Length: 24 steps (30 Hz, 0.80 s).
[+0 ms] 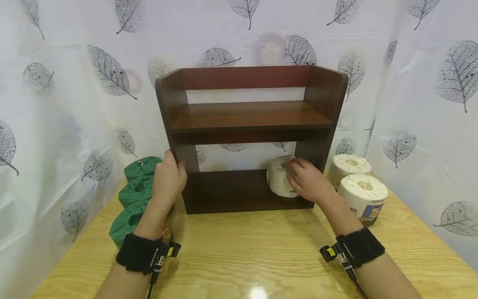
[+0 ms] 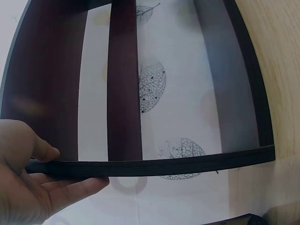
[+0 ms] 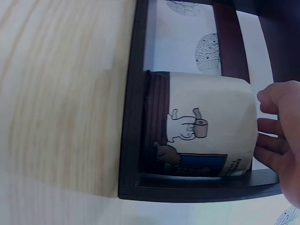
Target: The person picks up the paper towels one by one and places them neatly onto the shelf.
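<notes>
My left hand [image 1: 169,176] grips the left side panel of a dark brown two-tier shelf [image 1: 242,116]. In the left wrist view, the thumb lies on the panel's inner side and the fingers on its outer side. A cream-wrapped toilet roll [image 1: 279,180] stands upright at the right end of the lower tier, near the right panel. My right hand [image 1: 309,180] is at the top of this roll, its fingertips at the upper end. The right wrist view shows cartoon figures on the wrapper [image 3: 206,122] and the thumb apart from the roll.
Two cream toilet rolls [image 1: 363,195] stand right of the shelf on the wooden table [image 1: 242,253]. Several green-wrapped rolls [image 1: 130,218] stand in a row on the left, partly behind my left forearm. A leaf-patterned curtain [image 1: 93,25] hangs behind.
</notes>
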Each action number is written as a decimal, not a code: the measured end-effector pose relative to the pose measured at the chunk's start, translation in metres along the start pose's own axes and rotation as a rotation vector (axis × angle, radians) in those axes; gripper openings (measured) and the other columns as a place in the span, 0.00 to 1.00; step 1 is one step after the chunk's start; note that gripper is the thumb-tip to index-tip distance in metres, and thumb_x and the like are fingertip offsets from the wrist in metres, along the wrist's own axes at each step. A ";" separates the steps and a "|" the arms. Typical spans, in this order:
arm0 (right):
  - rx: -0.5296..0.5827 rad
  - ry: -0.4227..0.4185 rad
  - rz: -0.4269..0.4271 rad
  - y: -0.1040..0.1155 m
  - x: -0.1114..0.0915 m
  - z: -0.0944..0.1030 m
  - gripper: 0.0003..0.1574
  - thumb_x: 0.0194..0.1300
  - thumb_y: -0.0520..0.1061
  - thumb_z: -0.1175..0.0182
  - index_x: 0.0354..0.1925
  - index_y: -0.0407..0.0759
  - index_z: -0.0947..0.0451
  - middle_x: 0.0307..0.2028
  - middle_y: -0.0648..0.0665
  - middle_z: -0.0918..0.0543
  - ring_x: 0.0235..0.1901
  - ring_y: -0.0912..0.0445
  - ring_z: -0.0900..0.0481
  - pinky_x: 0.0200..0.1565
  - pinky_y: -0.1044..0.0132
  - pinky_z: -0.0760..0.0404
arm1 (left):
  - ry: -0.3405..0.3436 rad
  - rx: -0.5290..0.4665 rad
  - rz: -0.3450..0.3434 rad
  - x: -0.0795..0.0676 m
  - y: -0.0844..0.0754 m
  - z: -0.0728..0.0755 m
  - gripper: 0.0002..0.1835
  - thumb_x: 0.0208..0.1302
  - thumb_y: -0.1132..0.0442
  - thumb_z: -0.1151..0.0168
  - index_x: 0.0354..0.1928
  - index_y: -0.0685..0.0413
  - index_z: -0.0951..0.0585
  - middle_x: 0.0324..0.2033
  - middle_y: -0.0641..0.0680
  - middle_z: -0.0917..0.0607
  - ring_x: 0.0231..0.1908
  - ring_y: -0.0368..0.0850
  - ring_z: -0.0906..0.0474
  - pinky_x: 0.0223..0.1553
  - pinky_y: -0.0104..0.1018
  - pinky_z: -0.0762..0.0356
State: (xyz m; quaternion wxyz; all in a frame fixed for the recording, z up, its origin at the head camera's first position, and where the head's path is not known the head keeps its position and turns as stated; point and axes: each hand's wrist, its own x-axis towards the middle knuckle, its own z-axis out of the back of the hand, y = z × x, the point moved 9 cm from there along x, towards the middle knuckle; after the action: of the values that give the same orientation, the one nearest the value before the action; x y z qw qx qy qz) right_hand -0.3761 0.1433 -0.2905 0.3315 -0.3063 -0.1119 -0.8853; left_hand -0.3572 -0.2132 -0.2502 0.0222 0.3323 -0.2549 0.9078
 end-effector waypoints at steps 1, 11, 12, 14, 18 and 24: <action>-0.006 0.025 -0.002 0.000 0.000 -0.003 0.18 0.61 0.45 0.44 0.47 0.37 0.27 0.47 0.37 0.25 0.50 0.44 0.29 0.51 0.49 0.29 | 0.002 0.000 0.000 0.000 0.000 0.000 0.14 0.65 0.61 0.51 0.43 0.66 0.34 0.25 0.71 0.22 0.25 0.65 0.23 0.22 0.56 0.25; 0.007 0.073 -0.024 0.001 -0.002 -0.008 0.18 0.57 0.37 0.49 0.47 0.37 0.26 0.46 0.39 0.23 0.50 0.44 0.28 0.52 0.50 0.29 | 0.019 0.004 0.018 0.000 -0.001 0.000 0.14 0.65 0.61 0.51 0.43 0.66 0.34 0.26 0.71 0.22 0.27 0.66 0.23 0.23 0.57 0.25; 0.014 0.071 -0.030 0.000 -0.002 -0.008 0.18 0.57 0.36 0.49 0.47 0.38 0.25 0.45 0.39 0.22 0.50 0.45 0.28 0.52 0.51 0.29 | 0.019 0.003 0.017 0.000 -0.002 0.000 0.14 0.65 0.61 0.51 0.43 0.66 0.34 0.26 0.71 0.22 0.26 0.66 0.23 0.23 0.57 0.25; 0.025 0.064 -0.037 -0.001 -0.002 -0.008 0.17 0.57 0.35 0.49 0.46 0.38 0.25 0.44 0.40 0.22 0.49 0.45 0.27 0.51 0.51 0.28 | 0.019 0.003 0.015 0.000 -0.002 0.000 0.14 0.65 0.61 0.51 0.43 0.66 0.34 0.26 0.71 0.23 0.26 0.66 0.23 0.23 0.57 0.25; 0.037 0.040 -0.039 -0.002 -0.002 -0.009 0.14 0.58 0.34 0.47 0.45 0.38 0.24 0.43 0.41 0.22 0.47 0.46 0.26 0.49 0.51 0.27 | 0.014 0.004 0.011 0.000 -0.003 0.000 0.13 0.65 0.61 0.51 0.42 0.67 0.34 0.25 0.72 0.23 0.26 0.67 0.23 0.24 0.58 0.26; 0.051 -0.023 -0.030 0.001 -0.001 -0.009 0.13 0.58 0.34 0.46 0.42 0.39 0.23 0.42 0.41 0.22 0.46 0.46 0.26 0.48 0.52 0.27 | 0.008 0.005 0.002 0.000 -0.003 0.001 0.13 0.65 0.62 0.51 0.41 0.67 0.35 0.24 0.72 0.23 0.25 0.67 0.24 0.23 0.57 0.26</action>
State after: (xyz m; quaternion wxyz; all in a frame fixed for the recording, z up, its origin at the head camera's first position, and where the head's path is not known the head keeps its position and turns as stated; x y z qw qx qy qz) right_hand -0.3794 0.1394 -0.2980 0.3248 -0.3063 -0.1430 -0.8833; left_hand -0.3560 -0.2111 -0.2476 0.0216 0.3287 -0.2530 0.9097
